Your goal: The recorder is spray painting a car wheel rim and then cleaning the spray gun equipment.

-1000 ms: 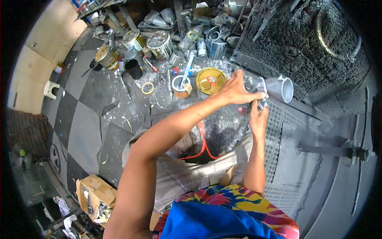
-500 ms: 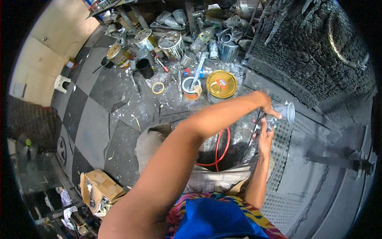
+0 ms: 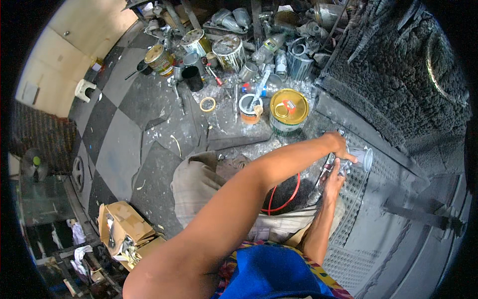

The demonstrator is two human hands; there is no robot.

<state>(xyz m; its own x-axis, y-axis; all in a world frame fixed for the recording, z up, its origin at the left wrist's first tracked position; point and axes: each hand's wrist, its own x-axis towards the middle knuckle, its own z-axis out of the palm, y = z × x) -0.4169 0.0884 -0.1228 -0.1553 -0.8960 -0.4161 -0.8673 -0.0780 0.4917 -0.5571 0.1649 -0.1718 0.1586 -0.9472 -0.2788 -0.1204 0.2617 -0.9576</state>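
Over the grated floor on my right, a metal spray gun [image 3: 354, 154] lies on its side between my two hands, its cup with a round pale rim [image 3: 368, 159] facing right. My left hand [image 3: 339, 145] reaches across from above, closed on the gun by its cup. Just below, my right hand [image 3: 332, 184] has its fingers wrapped around the gun's body, which they partly hide. A red hose [image 3: 298, 188] loops beside my right wrist, over my lap.
Ahead stand a gold-lidded can [image 3: 289, 107], an open small tub [image 3: 250, 107] with a stir stick, and a tape roll [image 3: 207, 104]. Paint-smeared buckets [image 3: 229, 52] and bottles crowd the back. A cardboard box [image 3: 130, 222] sits at my left. A dark, crusted panel [image 3: 398, 74] rises at right.
The whole view has shifted, so the cans and floor appear farther right and lower. Both hands still hold the spray gun, and its cup sits slightly lower in the picture.
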